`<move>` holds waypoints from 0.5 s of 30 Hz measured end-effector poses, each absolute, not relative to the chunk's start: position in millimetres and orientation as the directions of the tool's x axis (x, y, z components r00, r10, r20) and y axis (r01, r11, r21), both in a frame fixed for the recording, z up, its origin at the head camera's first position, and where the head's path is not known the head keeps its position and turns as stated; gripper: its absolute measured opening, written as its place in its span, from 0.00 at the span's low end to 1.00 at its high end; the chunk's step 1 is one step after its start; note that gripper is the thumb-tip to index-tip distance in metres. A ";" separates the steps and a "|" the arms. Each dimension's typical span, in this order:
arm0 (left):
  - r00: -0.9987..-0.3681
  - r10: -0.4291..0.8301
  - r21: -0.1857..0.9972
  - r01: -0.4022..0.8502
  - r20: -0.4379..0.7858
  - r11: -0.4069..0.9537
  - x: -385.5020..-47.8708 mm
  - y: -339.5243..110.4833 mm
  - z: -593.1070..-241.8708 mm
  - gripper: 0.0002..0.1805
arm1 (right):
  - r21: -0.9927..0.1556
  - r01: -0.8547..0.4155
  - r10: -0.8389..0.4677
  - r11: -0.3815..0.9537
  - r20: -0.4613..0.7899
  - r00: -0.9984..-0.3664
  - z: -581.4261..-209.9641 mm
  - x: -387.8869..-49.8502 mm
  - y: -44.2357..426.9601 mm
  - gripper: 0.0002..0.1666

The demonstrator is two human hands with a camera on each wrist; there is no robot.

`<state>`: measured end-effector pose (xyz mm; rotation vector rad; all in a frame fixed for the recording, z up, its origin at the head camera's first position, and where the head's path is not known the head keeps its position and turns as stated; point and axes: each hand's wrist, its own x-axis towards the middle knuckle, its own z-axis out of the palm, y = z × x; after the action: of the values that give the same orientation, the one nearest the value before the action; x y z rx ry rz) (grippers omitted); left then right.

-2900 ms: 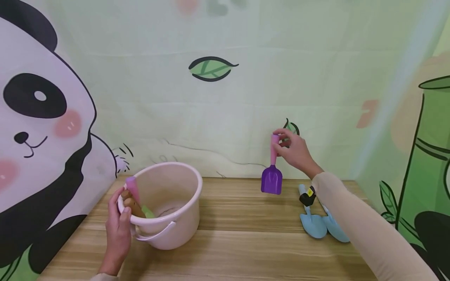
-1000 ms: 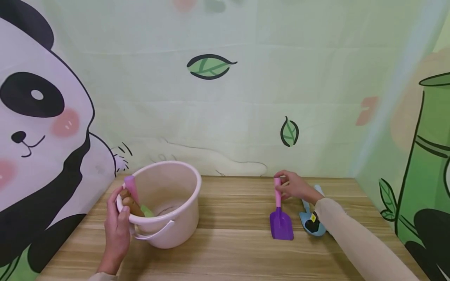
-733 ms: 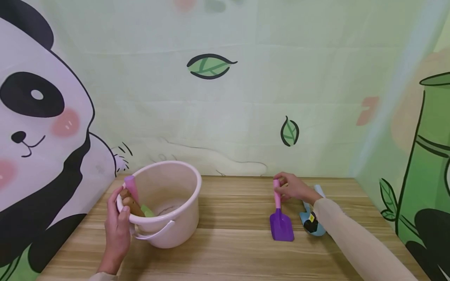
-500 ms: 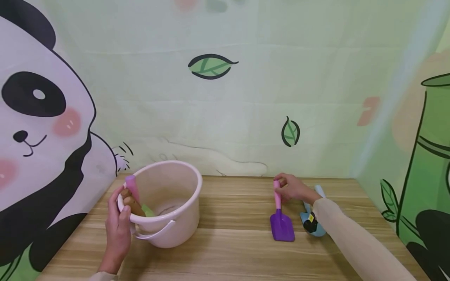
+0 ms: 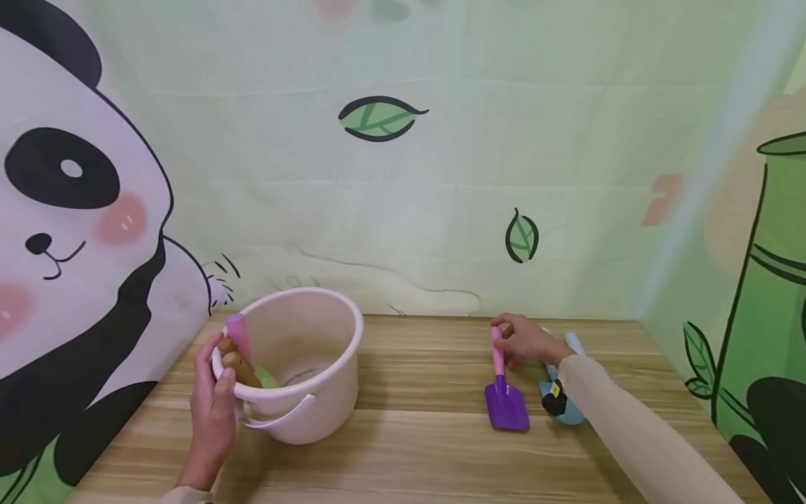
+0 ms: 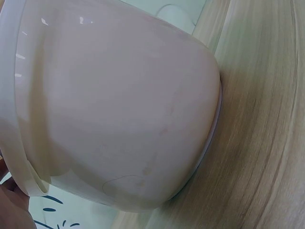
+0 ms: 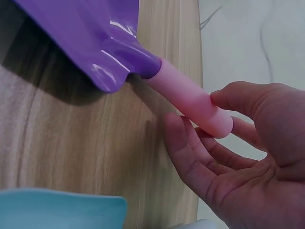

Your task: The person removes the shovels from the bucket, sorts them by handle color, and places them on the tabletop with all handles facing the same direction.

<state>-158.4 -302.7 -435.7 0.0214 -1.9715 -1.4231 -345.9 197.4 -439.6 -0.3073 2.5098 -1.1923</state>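
Note:
In the head view, my right hand (image 5: 525, 341) pinches the pink handle of a toy shovel with a purple blade (image 5: 506, 406). The right wrist view shows the thumb on top of the handle (image 7: 186, 95) and fingers beneath it. The blade is low over the table, casting a shadow; whether it touches is unclear. At the left, my left hand (image 5: 213, 413) grips the rim of a pale pink bucket (image 5: 321, 406), thumb outside. Inside the bucket by that hand, a pink handle (image 5: 237, 336), a brown lumpy thing (image 5: 239, 367) and a green piece (image 5: 266, 379) lean against the wall.
Two light blue shovels (image 5: 569, 413) lie on the wooden table (image 5: 415, 455) right of the purple one, partly hidden by my right forearm and its black wrist camera (image 5: 554, 399). A wall cloth (image 5: 428, 210) with panda and leaf drawings stands behind the table.
Since the earliest frame, my right hand has lowered the purple shovel from the air to the tabletop level. Over the last second it barely shifts. The left hand and bucket stay put.

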 end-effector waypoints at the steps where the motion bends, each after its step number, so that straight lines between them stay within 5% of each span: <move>1: -0.758 -0.393 0.840 0.371 0.520 0.396 -158.5 -302.8 -435.6 0.30 | -0.780 -0.047 -0.337 0.624 -0.215 -0.917 -439.6 -345.7 197.1 0.31; 15: -0.768 -0.388 0.846 0.363 0.509 0.391 -158.2 -303.2 -435.4 0.30 | -0.766 -0.054 -0.346 0.641 -0.225 -0.911 -438.7 -345.5 194.9 0.30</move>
<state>-158.2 -303.2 -435.4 0.0217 -1.9813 -1.4359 -345.5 194.9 -438.7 -0.3184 2.5115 -1.1557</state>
